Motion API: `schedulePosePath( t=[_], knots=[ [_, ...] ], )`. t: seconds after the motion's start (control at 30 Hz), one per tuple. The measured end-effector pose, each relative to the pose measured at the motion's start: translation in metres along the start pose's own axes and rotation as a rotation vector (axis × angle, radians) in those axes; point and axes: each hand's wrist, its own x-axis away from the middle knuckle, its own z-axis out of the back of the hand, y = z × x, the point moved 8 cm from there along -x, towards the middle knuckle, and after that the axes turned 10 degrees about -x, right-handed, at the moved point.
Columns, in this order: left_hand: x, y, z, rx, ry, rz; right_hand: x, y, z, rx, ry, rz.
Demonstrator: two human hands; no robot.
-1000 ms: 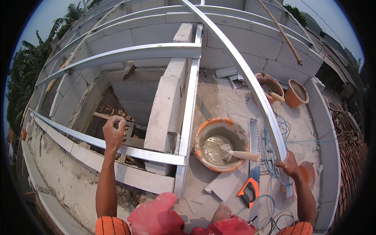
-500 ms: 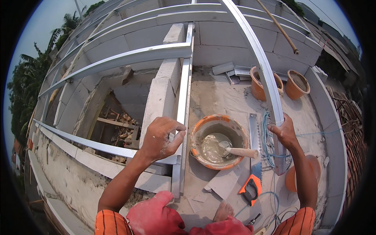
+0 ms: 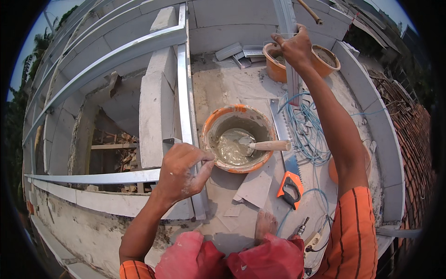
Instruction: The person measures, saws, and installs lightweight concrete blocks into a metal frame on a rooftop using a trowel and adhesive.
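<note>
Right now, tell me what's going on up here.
Bare-handed work among metal framing and pale blocks. The right hand grips a long metal channel that runs out of the top of the view. The left hand is curled in front of the fixed metal frame; whether it pinches anything small is unclear. An orange-rimmed bucket of wet mortar stands nearby, a wooden-handled tool resting in it, with a handsaw on the floor beside it.
</note>
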Motion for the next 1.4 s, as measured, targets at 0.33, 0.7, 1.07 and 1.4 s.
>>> schedulePosePath(
  t=[0.33, 0.7, 1.07, 1.4],
  knots=[
    [0.005, -0.005, 0.01, 0.001, -0.009, 0.036, -0.008, 0.003, -0.035, -0.278, 0.003, 0.192],
    [-0.006, -0.013, 0.004, 0.218, 0.025, 0.398, 0.084, -0.196, -0.077, -0.926, -0.594, 0.15],
    [0.023, 0.013, -0.009, 0.37, 0.164, 0.455, 0.158, -0.208, -0.088, -0.828, -0.581, -0.204],
    [0.057, -0.009, -0.018, 0.518, 0.05, 0.604, 0.194, -0.18, -0.13, -0.875, -0.608, -0.368]
  ],
)
